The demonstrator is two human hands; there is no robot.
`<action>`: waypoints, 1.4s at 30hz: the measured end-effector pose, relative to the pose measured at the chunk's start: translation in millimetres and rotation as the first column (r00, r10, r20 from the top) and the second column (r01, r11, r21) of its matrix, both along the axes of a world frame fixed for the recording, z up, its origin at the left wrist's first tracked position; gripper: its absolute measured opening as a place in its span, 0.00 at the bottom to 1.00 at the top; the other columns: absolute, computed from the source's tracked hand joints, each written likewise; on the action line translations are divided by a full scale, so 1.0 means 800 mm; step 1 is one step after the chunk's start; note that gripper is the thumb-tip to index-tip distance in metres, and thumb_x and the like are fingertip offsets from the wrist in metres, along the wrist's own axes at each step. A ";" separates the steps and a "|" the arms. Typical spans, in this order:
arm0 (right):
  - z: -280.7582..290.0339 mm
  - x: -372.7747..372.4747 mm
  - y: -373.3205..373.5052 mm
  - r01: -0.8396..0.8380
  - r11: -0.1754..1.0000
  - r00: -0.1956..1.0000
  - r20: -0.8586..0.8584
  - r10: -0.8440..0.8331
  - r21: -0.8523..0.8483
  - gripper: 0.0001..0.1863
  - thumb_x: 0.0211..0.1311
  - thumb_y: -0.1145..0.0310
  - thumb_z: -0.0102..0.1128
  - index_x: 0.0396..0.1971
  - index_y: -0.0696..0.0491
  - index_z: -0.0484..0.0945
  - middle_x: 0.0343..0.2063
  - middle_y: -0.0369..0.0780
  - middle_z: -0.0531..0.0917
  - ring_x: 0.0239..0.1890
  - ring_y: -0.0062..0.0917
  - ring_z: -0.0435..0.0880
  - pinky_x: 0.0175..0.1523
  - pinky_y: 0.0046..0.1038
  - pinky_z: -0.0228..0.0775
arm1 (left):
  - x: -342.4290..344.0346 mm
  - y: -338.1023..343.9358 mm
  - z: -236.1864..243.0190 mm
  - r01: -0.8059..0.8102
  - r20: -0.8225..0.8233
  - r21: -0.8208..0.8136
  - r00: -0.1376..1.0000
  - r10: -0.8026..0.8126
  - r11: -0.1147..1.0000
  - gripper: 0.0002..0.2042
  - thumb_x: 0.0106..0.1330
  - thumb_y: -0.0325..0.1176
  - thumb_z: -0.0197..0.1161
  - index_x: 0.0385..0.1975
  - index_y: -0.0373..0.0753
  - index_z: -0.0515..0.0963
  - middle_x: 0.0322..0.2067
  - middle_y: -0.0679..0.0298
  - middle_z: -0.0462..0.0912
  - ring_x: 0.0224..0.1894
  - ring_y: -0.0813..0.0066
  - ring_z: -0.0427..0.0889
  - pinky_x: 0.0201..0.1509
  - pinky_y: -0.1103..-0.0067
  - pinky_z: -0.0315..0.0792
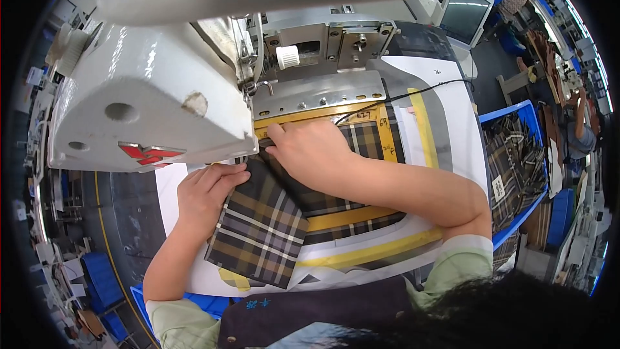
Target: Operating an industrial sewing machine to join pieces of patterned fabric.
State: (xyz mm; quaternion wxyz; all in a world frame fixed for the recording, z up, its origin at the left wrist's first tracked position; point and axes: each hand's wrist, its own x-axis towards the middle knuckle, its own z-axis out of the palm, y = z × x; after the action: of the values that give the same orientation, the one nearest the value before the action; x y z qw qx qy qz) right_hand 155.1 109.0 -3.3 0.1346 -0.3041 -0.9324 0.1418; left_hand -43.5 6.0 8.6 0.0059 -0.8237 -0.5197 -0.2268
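A folded piece of dark plaid fabric (261, 232) hangs toward me from below the white sewing machine head (155, 90). My left hand (205, 197) pinches its upper left edge, thumb and fingers together. My right hand (307, 152) reaches across to the fabric's upper end beside the machine head, fingers bent and pressed together; what lies under the fingertips is hidden. Beneath my right forearm, more plaid cloth (361, 139) lies within a yellow frame (389, 139) marked by hand. The frame adjoins a metal clamp plate (323, 95).
A thin black cable (413, 92) crosses the white work surface (462, 129), which carries yellow tape strips (423, 126). To the right, a blue crate (541, 130) holds plaid pieces. A screen (464, 13) stands far right; another person (581, 132) sits beyond.
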 end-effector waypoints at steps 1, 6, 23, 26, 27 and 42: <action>0.002 0.001 0.000 -0.008 1.000 1.000 0.009 0.008 0.001 0.11 0.60 0.62 0.55 0.30 0.56 0.74 0.20 0.40 0.81 0.25 0.32 0.83 0.27 0.31 0.73 | 0.001 0.000 0.001 -0.001 0.000 0.001 1.000 0.001 1.000 0.09 0.49 0.28 0.63 0.33 0.43 0.80 0.36 0.70 0.83 0.36 0.72 0.83 0.35 0.78 0.76; -0.009 -0.004 0.002 -0.019 0.995 0.999 -0.043 0.024 0.103 0.14 0.61 0.58 0.56 0.28 0.54 0.72 0.19 0.39 0.80 0.20 0.32 0.81 0.23 0.33 0.70 | 0.005 -0.002 0.002 0.018 -0.034 0.018 0.999 -0.018 1.000 0.11 0.49 0.27 0.62 0.35 0.44 0.80 0.37 0.69 0.83 0.35 0.72 0.83 0.35 0.78 0.76; -0.006 -0.004 0.005 -0.027 0.999 0.999 -0.033 0.028 0.026 0.13 0.61 0.57 0.56 0.29 0.53 0.72 0.14 0.39 0.78 0.17 0.35 0.80 0.22 0.34 0.70 | 0.006 0.000 -0.006 0.116 -0.009 0.035 0.993 -0.115 0.993 0.13 0.49 0.23 0.59 0.36 0.41 0.78 0.38 0.67 0.81 0.38 0.71 0.83 0.34 0.78 0.79; -0.005 0.000 0.004 -0.048 0.995 0.998 -0.037 0.051 0.087 0.14 0.61 0.57 0.56 0.30 0.53 0.72 0.14 0.39 0.78 0.17 0.35 0.79 0.22 0.33 0.69 | 0.005 -0.002 -0.007 0.092 -0.003 0.018 0.996 -0.092 0.996 0.13 0.49 0.22 0.60 0.36 0.40 0.78 0.38 0.67 0.81 0.38 0.71 0.83 0.34 0.78 0.79; -0.004 0.000 0.005 -0.048 0.996 0.999 -0.013 0.049 0.079 0.14 0.61 0.57 0.56 0.30 0.53 0.72 0.13 0.39 0.78 0.17 0.34 0.79 0.22 0.33 0.69 | 0.003 -0.002 -0.007 0.085 0.007 0.014 0.996 -0.085 0.996 0.13 0.49 0.22 0.60 0.36 0.40 0.78 0.38 0.67 0.81 0.38 0.71 0.83 0.35 0.77 0.79; -0.001 -0.007 0.003 -0.046 0.996 0.997 0.059 0.042 0.074 0.13 0.62 0.59 0.55 0.34 0.54 0.73 0.13 0.38 0.78 0.16 0.33 0.80 0.21 0.32 0.69 | 0.015 0.002 0.000 0.153 -0.053 -0.006 0.987 -0.153 0.988 0.12 0.50 0.25 0.59 0.37 0.40 0.77 0.38 0.64 0.80 0.40 0.69 0.83 0.37 0.76 0.79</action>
State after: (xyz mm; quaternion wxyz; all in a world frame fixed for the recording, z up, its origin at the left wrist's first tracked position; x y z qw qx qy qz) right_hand 149.2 111.3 -3.8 0.1159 -0.2823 -0.9470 0.1009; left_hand -31.5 7.5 8.5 0.0016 -0.8668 -0.4550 -0.2040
